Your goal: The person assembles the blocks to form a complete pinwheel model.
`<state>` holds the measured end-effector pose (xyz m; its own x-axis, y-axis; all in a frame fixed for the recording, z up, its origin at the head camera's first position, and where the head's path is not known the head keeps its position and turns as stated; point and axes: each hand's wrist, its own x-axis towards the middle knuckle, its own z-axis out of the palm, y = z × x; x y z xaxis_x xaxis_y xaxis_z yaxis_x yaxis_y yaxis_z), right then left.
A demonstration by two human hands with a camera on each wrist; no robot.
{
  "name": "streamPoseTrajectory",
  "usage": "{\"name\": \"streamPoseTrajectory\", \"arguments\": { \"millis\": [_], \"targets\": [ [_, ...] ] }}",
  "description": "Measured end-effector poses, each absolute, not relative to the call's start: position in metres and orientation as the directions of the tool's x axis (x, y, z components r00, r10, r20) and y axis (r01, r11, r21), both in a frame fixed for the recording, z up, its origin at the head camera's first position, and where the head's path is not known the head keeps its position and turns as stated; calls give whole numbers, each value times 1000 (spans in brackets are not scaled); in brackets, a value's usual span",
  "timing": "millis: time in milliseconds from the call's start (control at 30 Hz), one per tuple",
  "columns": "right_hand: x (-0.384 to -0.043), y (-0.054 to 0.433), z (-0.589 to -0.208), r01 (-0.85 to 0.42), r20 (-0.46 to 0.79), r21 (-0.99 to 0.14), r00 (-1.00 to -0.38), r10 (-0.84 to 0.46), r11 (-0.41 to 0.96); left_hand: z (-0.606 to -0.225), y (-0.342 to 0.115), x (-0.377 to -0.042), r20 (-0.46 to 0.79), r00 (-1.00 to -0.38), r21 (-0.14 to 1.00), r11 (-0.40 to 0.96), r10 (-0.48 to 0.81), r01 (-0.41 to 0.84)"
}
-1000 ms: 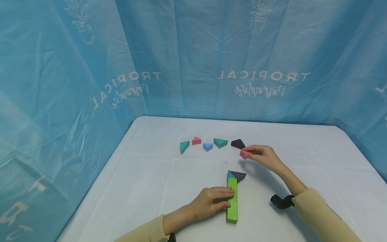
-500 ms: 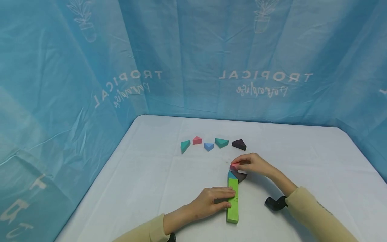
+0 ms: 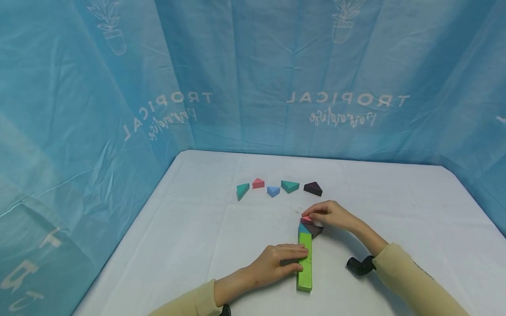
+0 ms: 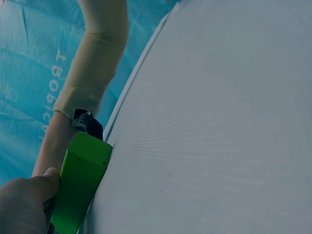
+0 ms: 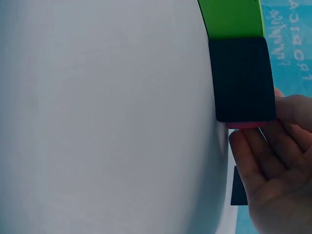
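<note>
Two bright green blocks, an upper one (image 3: 305, 240) and a lower one (image 3: 304, 281), stand end to end in a line on the table. My left hand (image 3: 270, 264) rests against their left side, fingers laid over the upper block and thumb touching the lower. At the far end sit a small blue triangular block (image 3: 302, 228) and a dark triangular block (image 3: 315, 231) beside it. My right hand (image 3: 331, 215) pinches a pink triangular block (image 3: 306, 220) at their far side. In the right wrist view the dark block (image 5: 242, 80) hides most of the pink one (image 5: 248, 125).
Farther back lie loose blocks in a loose row: a green triangle (image 3: 243, 191), a pink one (image 3: 258, 183), a blue one (image 3: 273, 191), another green triangle (image 3: 290, 186) and a dark one (image 3: 313, 188). Blue curtains (image 3: 261, 118) surround the white table (image 3: 189, 228).
My right hand has carried the pink block left and nearer, from beside the rear dark block to the far end of the line, lowering it there. My left hand has stayed in place.
</note>
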<state>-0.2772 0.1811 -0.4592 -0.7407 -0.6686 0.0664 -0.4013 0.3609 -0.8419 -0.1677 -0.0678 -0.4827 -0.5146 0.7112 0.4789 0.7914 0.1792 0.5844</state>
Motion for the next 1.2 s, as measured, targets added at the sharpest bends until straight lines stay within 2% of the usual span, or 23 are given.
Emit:
{"name": "streamPoseTrajectory", "arguments": {
  "millis": [267,633,833,933,1100,1200],
  "targets": [
    [-272,180,-459,-357,18,-865,-726,-688,354,-483,-69,-167,475,-510,567,194,717,801],
    [-266,184,-457,-356,38,-873,-731,-682,333,-484,-69,-169,482,-513,583,177,710,793],
    [-254,197,-454,-378,35,-840,-754,-656,390,-483,-69,-169,470,-516,577,193,716,794],
    [-248,202,-455,-438,71,-803,-744,-665,404,-483,-69,-169,466,-521,588,190,715,786],
    [-242,201,-458,-628,212,-666,-678,-704,404,-484,-68,-169,466,-525,605,177,712,776],
    [-241,198,-460,-687,261,-606,-648,-716,401,-484,-68,-169,461,-529,609,180,713,773]
  ]
}}
